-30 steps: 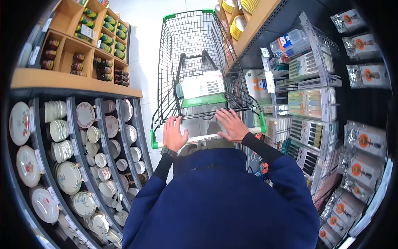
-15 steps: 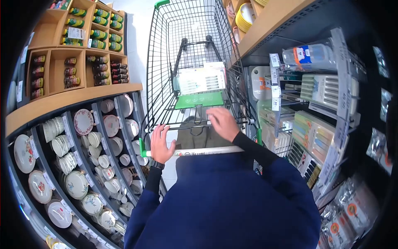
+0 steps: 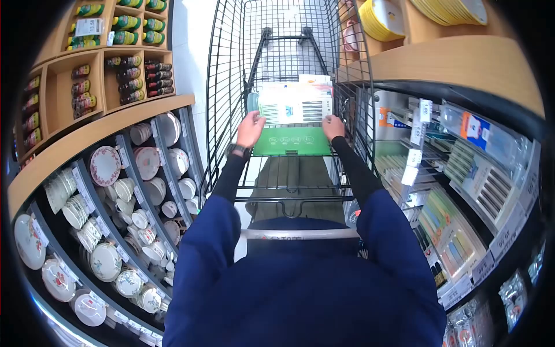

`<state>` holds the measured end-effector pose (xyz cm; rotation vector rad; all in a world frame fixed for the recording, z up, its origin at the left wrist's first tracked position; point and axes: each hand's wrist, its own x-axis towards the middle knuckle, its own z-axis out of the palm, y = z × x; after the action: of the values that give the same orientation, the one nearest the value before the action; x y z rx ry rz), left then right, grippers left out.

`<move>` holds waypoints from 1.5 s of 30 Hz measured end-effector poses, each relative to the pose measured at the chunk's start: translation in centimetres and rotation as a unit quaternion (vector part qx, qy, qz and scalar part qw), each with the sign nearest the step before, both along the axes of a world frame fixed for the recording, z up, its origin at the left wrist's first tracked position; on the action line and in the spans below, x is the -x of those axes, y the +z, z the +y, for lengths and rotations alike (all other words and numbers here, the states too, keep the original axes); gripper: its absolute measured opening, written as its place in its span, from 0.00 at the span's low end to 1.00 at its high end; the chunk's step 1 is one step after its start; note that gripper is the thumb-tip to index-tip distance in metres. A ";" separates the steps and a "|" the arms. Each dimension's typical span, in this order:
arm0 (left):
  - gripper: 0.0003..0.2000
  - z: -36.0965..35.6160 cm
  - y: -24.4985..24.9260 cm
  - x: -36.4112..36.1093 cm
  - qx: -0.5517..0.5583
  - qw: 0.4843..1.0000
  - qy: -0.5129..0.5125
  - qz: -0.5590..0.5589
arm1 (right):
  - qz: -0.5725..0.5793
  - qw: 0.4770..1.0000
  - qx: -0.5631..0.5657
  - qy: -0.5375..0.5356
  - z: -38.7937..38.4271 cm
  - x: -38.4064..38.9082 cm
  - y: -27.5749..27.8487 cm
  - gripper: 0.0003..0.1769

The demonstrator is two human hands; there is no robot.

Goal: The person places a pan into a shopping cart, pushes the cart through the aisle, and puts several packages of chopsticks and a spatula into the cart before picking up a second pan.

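Note:
Both my hands reach into a black wire shopping cart (image 3: 289, 187). A stack of flat white packages (image 3: 296, 107) with dark striped items leans near the cart's back, just above a green panel (image 3: 293, 141). My left hand (image 3: 250, 128) is at the left edge of the packages, its fingers bent against their lower corner. At the opposite lower corner, my right hand (image 3: 333, 126) has its fingers closed on the edge. The white cart handle (image 3: 300, 234) lies across my body, untouched by either hand.
Shelves of plates and bowls (image 3: 106, 260) stand on the left, below wooden compartments of bottles (image 3: 128, 87). On the right are racks of packaged chopsticks (image 3: 483, 185) with price tags, a plastic-wrapped container (image 3: 491, 139) and yellow-rimmed plates (image 3: 381, 20).
Both hands have moved forward from around the handle to the two sides of the packages. The cart's basket and the shelves appear shifted in view.

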<state>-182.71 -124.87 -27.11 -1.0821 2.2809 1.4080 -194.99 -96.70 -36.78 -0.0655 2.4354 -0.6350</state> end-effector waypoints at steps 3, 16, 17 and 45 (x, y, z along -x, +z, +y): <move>0.28 -0.9 -6.9 1.1 0.039 0.996 0.006 -0.077 | -0.004 0.999 -0.039 -0.024 1.7 -0.1 -3.2 0.23; 0.41 -0.1 -17.1 -2.2 -0.083 0.989 0.121 -0.023 | -0.020 0.999 0.002 -0.036 1.0 1.6 -6.8 0.33; 0.41 -0.4 -17.5 -2.3 -0.082 0.989 0.118 -0.024 | -0.028 0.998 0.006 -0.047 1.0 1.3 -7.3 0.34; 0.12 0.1 -2.0 -0.3 -0.316 0.925 0.208 0.041 | -0.026 0.836 0.447 -0.315 1.4 -0.8 16.5 0.23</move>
<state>-182.38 -124.75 -29.12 -1.3210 1.4744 2.1730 -194.24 -95.31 -20.24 0.3888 1.8585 -1.9919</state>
